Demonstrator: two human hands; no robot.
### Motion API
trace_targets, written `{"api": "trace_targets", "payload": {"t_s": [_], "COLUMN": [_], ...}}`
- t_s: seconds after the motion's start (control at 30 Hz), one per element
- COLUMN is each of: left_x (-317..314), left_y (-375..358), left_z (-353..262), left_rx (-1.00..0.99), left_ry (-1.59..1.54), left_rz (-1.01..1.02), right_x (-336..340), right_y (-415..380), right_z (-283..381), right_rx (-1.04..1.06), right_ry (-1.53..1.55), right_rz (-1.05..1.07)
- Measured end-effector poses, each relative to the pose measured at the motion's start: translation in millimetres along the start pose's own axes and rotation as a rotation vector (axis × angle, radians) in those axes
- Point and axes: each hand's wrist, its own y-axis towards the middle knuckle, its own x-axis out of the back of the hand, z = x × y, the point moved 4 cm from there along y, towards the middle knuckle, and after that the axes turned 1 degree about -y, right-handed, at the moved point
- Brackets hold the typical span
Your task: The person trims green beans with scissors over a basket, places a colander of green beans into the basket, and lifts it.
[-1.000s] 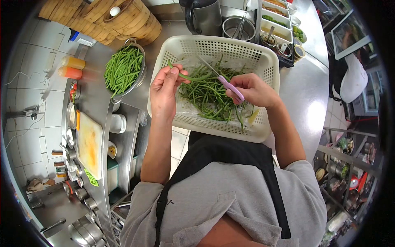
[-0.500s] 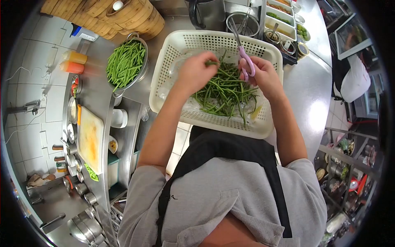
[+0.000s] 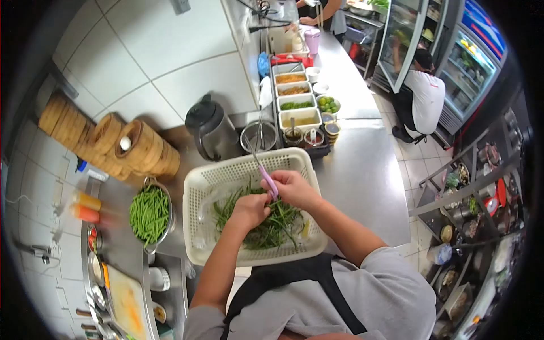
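Observation:
My right hand [image 3: 293, 190] is closed around the purple handles of a pair of scissors [image 3: 268, 180], whose blades point up and away past the basket's far rim. Beside it, nearly touching, my left hand [image 3: 250, 211] has its fingers pinched together; what they hold is hidden. Both hands are over a heap of loose green beans [image 3: 272, 231] in a cream perforated plastic basket [image 3: 195, 221]. A yellowish piece [image 3: 306, 229] lies at the basket's right side. To the left, a metal colander [image 3: 170, 212] holds more green beans, lined up lengthwise.
Bamboo steamers [image 3: 144, 153], a metal jug [image 3: 212, 127] and a metal pot [image 3: 259, 137] stand behind. Condiment trays [image 3: 297, 106] line the back right. A cutting board [image 3: 126, 300] lies front left. A person in white [image 3: 426, 99] crouches by an open fridge; another person's arm [image 3: 326, 14] shows at the far end.
My hands have come together, the right bringing the scissors to the left. The view has tilted up and swung right, showing the fridges and other people.

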Motion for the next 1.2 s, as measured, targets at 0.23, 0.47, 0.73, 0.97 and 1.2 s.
{"api": "trace_targets", "payload": {"t_s": [0.23, 0.47, 0.73, 0.97, 1.2], "left_x": [32.1, 50.5, 64.5, 43.1, 25.4], "left_y": [-26.2, -58.2, -74.1, -70.1, -67.0], "left_z": [58.0, 93.2, 64.6, 41.3, 23.3], "left_rx": [0.193, -0.018, 0.073, 0.07, 0.066], "left_ry": [-0.476, -1.686, -1.827, -1.801, -1.813], "left_rz": [-0.372, -0.897, -1.142, -1.069, -0.93], "right_x": [2.2, -3.7, -15.7, -20.2, -20.2], "right_y": [3.5, 3.8, -6.4, -7.7, -7.8], "right_z": [-7.3, -18.4, -2.7, -9.0, -8.5], "right_rx": [0.053, 0.019, -0.066, -0.073, -0.089], "right_ry": [0.019, 0.052, -0.204, -0.222, -0.211], "right_rz": [-0.057, 0.153, 0.288, 0.418, 0.369]}}
